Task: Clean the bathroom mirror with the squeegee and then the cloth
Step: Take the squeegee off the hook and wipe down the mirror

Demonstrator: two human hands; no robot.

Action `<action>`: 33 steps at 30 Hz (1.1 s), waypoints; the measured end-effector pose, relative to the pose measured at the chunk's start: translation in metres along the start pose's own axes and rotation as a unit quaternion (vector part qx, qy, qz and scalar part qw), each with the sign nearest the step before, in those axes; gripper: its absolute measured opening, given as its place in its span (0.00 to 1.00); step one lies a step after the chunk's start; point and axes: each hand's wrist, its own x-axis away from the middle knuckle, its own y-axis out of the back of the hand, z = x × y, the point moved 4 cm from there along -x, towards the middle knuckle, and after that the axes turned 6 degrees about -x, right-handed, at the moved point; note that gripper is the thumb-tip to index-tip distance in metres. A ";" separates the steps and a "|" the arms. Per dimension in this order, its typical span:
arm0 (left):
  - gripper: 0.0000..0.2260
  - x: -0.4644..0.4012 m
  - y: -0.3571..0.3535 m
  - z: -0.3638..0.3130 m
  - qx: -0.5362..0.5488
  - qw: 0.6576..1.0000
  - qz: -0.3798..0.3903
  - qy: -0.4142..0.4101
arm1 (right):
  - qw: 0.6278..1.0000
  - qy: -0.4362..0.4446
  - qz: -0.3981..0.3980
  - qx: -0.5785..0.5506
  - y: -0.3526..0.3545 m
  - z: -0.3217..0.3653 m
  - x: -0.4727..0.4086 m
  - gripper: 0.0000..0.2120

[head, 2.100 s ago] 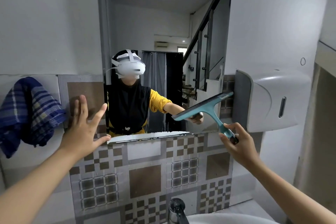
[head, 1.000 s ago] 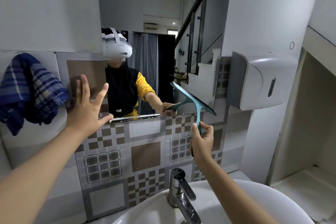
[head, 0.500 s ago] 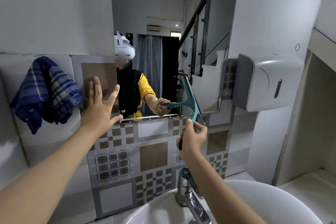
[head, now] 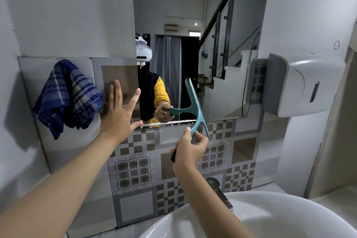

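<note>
The mirror hangs on the wall above patterned tiles. My right hand grips the handle of the teal squeegee, whose blade stands nearly upright against the mirror's lower middle. My left hand lies flat with spread fingers on the tile at the mirror's lower left corner, thumb on the bottom edge. A blue plaid cloth hangs on the wall to the left of that hand.
A white wall dispenser juts out right of the mirror. Below my right arm are a metal tap and a white basin. A ledge runs along the far right.
My right hand swung the squeegee from the mirror's right side to its lower middle, and the blade turned from level to nearly upright. My left hand stayed at the mirror's lower left corner.
</note>
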 end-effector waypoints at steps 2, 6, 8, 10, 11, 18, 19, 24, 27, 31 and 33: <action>0.47 0.001 0.001 0.001 -0.005 1.000 -0.002 0.001 | 1.000 -0.004 0.011 0.006 -0.004 -0.007 0.008 0.06; 0.47 0.003 0.004 0.004 -0.003 1.000 0.013 -0.004 | 0.999 0.011 0.023 0.040 -0.011 -0.025 0.020 0.07; 0.46 0.007 0.003 0.008 -0.009 1.000 0.024 -0.004 | 0.998 0.021 0.034 0.051 -0.015 -0.032 0.026 0.07; 0.46 0.012 0.002 0.012 -0.019 0.999 0.033 -0.005 | 0.997 0.035 0.042 0.062 -0.018 -0.038 0.030 0.07; 0.46 0.014 0.002 0.015 -0.023 0.999 0.036 -0.006 | 0.996 0.044 0.042 0.067 -0.019 -0.039 0.032 0.08; 0.46 0.019 0.002 0.021 -0.016 0.999 0.046 -0.002 | 0.993 0.074 0.059 0.069 -0.017 -0.043 0.038 0.08; 0.46 0.019 0.001 0.022 -0.015 0.999 0.046 0.000 | 0.991 0.083 0.069 0.078 -0.017 -0.046 0.040 0.09; 0.47 0.021 0.000 0.026 0.004 0.999 0.041 -0.005 | 0.976 0.131 0.110 0.135 -0.008 -0.058 0.045 0.11; 0.47 0.020 -0.003 0.027 0.013 0.999 0.037 -0.009 | 0.958 0.185 0.133 0.172 0.006 -0.058 0.041 0.10; 0.47 0.019 -0.005 0.030 0.017 0.999 0.038 -0.011 | 0.929 0.232 0.161 0.241 0.026 -0.056 0.031 0.09; 0.47 0.019 -0.005 0.032 0.021 0.999 0.039 -0.013 | 0.915 0.252 0.168 0.268 0.034 -0.053 0.026 0.09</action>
